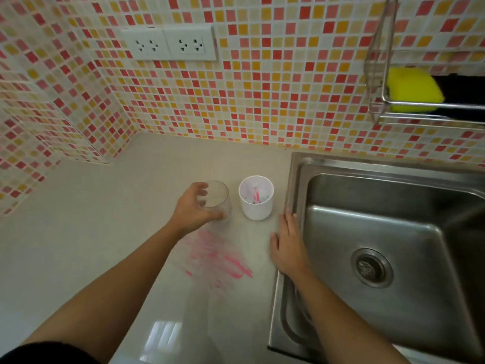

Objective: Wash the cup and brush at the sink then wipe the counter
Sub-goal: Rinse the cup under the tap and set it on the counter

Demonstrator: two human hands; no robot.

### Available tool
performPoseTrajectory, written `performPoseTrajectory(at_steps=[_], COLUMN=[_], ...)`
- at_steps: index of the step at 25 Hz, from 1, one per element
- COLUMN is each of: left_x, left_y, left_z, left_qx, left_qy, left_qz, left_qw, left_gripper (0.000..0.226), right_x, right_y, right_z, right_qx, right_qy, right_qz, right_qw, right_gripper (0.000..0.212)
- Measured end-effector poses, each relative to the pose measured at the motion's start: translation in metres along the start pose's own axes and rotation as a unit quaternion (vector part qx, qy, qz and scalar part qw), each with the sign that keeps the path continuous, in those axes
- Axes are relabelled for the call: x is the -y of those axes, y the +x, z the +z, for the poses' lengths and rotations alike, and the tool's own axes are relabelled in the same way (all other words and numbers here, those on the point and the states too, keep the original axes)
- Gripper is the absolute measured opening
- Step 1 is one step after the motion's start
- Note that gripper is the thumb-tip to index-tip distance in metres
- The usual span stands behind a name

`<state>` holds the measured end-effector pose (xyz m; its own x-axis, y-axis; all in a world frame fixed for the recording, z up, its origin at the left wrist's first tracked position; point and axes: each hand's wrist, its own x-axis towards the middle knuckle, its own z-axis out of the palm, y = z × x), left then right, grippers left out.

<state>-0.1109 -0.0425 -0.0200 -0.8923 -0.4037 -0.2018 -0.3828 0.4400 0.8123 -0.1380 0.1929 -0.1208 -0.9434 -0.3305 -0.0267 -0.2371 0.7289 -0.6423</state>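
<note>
Cup pickup at the table, washing not yet begun

Left hand grips the clear cup, fingers and thumb curled round its side. The cup stands upright, or nearly so, on the table; whether its base has lifted cannot be told. Right hand holds nothing: fingers straight, palm down on the table, its outer edge against the sink rim. It is slightly blurred.

Just beside the cup, on the sink side, stands a white holder with the brush upright inside, pink on its head. A pink smear spreads over the table nearer the person, between the two forearms. No water shows in the sink basin, and no tap is in view.

Judged step: the first one, taking the cup to be washed. Brush untouched, smear unwiped.

Next move calls for lifting the cup and carrying it over the white holder, or round it, to the basin without knocking the holder. The free right hand is placed to take the brush or to reach for the water. A yellow sponge sits in the wire rack on the wall above the sink, within reach for scrubbing or for the later wipe.
</note>
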Motion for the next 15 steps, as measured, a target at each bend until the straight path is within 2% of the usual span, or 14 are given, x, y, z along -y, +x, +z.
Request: performPoseTrajectory(at_steps=[6,8,9,10,12,13,15], left_x=[0.017,0.017,0.013,0.003,-0.022,-0.035,-0.053], left_y=[0.032,0.033,0.033,0.032,0.032,0.034,0.042], left_z=[0.012,0.003,-0.004,-0.011,-0.016,-0.013,0.003], left_qx=[0.019,0.057,0.061,0.044,-0.007,-0.004,0.071], left_qy=[-0.012,0.002,0.025,0.045,0.063,0.082,0.155], left_qz=[0.008,0.022,0.046,0.087,0.189,0.229,0.276], left_qw=[1.0,0.998,0.997,0.994,0.98,0.97,0.946], left_gripper=[0.102,0.119,0.12,0.112,0.083,0.067,0.04], right_x=[0.0,0.004,0.007,0.011,0.021,0.026,0.035], right_y=[0.005,0.012,0.016,0.023,0.037,0.044,0.052], right_z=[-0.003,-0.009,-0.013,-0.016,-0.022,-0.024,-0.023], right_qx=[0.011,0.007,0.005,0.005,0.005,0.004,-0.008], right_qy=[-0.02,0.002,0.016,0.033,0.079,0.11,0.174], right_qz=[0.01,0.015,0.014,0.013,0.015,0.012,-0.005], right_qw=[1.0,1.0,1.0,0.999,0.997,0.994,0.985], right_gripper=[0.063,0.074,0.082,0.089,0.098,0.1,0.095])
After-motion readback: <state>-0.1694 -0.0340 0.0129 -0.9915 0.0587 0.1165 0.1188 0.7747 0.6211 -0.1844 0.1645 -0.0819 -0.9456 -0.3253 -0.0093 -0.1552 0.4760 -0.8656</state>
